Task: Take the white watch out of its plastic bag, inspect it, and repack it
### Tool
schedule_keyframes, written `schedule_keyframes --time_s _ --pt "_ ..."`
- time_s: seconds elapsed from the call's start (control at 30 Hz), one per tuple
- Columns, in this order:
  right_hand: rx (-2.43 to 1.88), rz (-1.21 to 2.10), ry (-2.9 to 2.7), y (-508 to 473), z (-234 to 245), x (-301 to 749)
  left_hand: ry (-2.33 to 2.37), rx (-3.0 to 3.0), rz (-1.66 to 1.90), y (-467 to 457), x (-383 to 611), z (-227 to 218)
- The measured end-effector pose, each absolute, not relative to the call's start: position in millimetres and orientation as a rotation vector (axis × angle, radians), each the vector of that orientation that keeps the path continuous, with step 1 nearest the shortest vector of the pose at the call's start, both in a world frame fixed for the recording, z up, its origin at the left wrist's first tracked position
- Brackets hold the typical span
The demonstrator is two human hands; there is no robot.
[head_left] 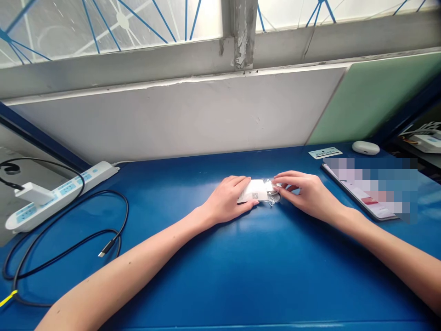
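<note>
A small flat white packet with a printed code and a clear plastic end lies on the blue table. My left hand grips its left part, thumb along the near edge and fingers over the far edge. At the packet's right end, my right hand pinches the clear plastic between thumb and fingertips. A round silvery thing shows at that clear end, partly covered by my right fingertips; its kind cannot be made out.
On the left lie a white power strip with a plugged-in charger and a looped black cable. At the right are a partly blurred tablet-like device, a card and a white earbud case. A wall panel stands behind.
</note>
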State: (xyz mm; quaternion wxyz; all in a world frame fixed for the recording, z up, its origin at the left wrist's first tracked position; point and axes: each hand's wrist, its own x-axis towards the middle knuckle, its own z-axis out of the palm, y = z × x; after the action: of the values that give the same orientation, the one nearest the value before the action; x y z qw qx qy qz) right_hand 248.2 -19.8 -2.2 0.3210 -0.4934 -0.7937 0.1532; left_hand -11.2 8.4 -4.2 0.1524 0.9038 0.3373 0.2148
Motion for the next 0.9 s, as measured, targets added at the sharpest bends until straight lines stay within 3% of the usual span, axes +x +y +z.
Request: schedule_keyframes --time_s 0.13,0.9 --pt "-1.193 0.152 -2.334 -18.3 2.1 258.8 0.963 2.593 0.606 8.1 -11.2 -3.6" --pt "-1.068 -0.034 -2.53 -14.5 -4.6 269.2 0.951 2.672 0.682 8.7 -10.1 -6.7"
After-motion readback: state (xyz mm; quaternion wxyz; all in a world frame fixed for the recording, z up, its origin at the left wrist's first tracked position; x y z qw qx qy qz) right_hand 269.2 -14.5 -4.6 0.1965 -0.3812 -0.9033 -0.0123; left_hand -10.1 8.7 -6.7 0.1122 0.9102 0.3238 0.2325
